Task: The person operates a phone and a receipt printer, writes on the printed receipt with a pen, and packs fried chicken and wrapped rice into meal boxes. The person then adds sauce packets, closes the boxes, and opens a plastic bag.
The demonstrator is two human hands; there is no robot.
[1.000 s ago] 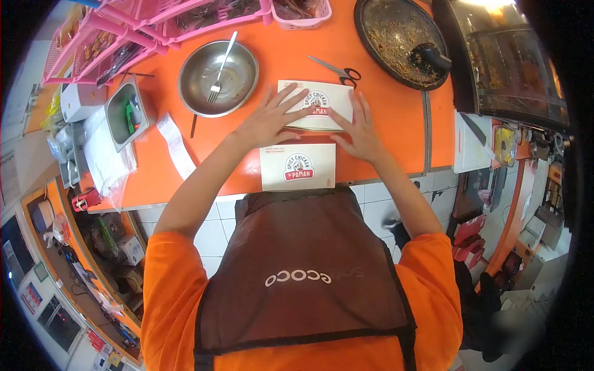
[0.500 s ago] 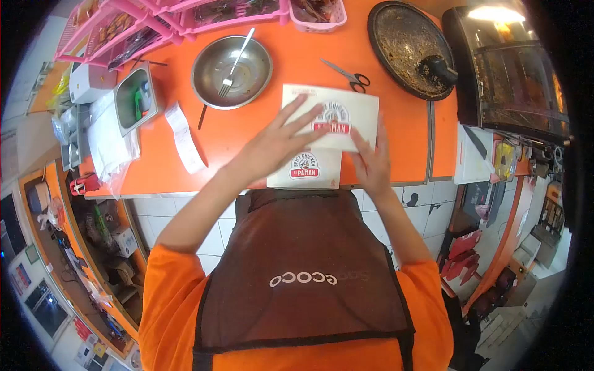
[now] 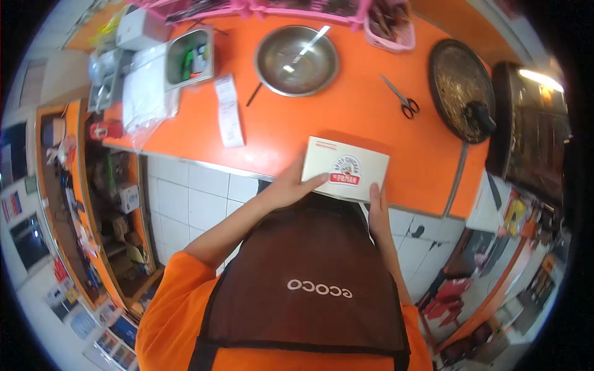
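Near the front edge of the orange counter, a white printed box point(image 3: 322, 162) is held between my two hands. My left hand point(image 3: 294, 187) grips its left side, thumb lying on the lid near the red label. At the right side, my right hand point(image 3: 378, 201) holds the box with the thumb over its front right corner. The other fingers of both hands are mostly hidden beside and under the box. Only one box top shows; whether a second box lies beneath it cannot be made out.
On the orange counter point(image 3: 278, 130) are a metal bowl point(image 3: 272, 59) with a fork, scissors point(image 3: 402, 99), a paper slip point(image 3: 229, 117), a metal tray point(image 3: 207, 68) with green items, and a stone mortar point(image 3: 455, 80). A pink basket point(image 3: 402, 40) stands at the back.
Both hands have gone from resting spread on the rear box to gripping a box at the counter's front edge. The two boxes no longer show separately. The view has swung left.
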